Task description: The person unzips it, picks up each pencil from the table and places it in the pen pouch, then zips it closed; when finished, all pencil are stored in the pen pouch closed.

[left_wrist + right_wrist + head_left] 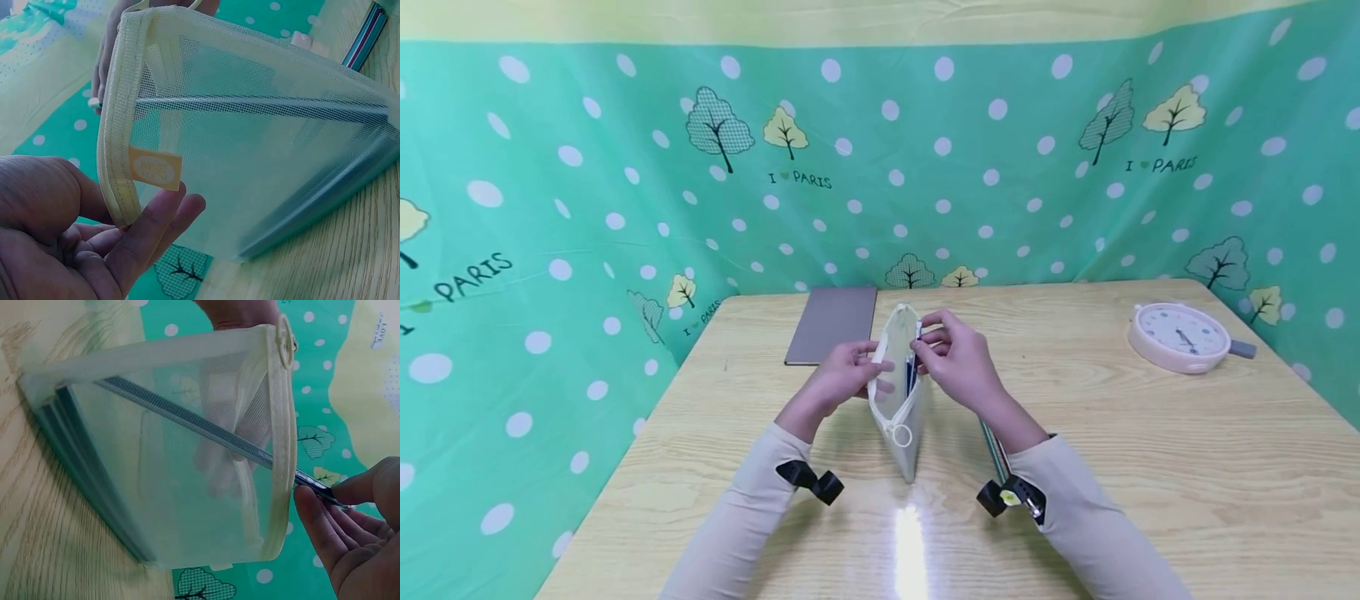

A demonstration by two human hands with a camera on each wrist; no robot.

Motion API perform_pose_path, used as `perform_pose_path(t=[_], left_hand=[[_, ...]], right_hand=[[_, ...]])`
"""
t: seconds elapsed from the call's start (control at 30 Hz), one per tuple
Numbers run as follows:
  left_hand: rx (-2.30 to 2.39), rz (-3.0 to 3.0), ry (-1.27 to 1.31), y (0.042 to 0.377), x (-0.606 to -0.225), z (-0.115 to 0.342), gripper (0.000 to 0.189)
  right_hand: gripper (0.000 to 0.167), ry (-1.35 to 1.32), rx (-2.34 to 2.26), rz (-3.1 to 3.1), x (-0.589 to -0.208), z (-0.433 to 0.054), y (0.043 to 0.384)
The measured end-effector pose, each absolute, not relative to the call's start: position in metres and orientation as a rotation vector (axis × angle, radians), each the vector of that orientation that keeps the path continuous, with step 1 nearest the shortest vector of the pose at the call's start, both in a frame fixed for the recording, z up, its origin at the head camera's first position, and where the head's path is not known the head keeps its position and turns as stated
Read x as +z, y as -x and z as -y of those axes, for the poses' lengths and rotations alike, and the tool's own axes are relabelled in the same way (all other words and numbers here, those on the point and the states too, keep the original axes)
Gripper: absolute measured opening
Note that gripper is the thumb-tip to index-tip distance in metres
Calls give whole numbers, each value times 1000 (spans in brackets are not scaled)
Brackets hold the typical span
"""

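A cream mesh zipper pouch [904,454] stands upright on the table with its mouth open at the top. My left hand [844,372] grips the zipper edge, thumb on one side and fingers against the mesh beside an orange label [156,169]. With thumb and fingertips my right hand [953,358] pinches the upper end of a dark pencil [311,482]. The rest of that pencil slants down inside the pouch, visible through the mesh. Several other dark pencils [94,465] lie along the pouch's bottom. A zipper pull ring [902,436] hangs at the near end.
Striped pencils [995,450] lie on the table [1120,467], partly under my right forearm. A grey notebook [832,325] is at the back left. Toward the back right sits a pink round clock [1178,335], with a small grey object [1242,349] beside it. A dotted green curtain [917,167] hangs behind.
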State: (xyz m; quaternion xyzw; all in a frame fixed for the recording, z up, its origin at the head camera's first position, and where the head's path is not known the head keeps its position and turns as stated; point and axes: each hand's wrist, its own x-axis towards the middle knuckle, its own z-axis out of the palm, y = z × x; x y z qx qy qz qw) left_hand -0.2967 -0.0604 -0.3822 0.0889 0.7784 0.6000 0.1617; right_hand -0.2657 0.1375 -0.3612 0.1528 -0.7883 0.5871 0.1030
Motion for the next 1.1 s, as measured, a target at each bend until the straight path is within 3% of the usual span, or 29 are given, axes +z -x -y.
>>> perform_pose_path(t=[0.4, 1.1], left_hand=[[1713, -2222, -276, 295, -381, 61, 43], [1705, -2232, -292, 294, -380, 61, 45]], right_hand=[[35, -441, 1637, 2406, -364, -136, 268], [25, -385, 1640, 2389, -350, -163, 270]])
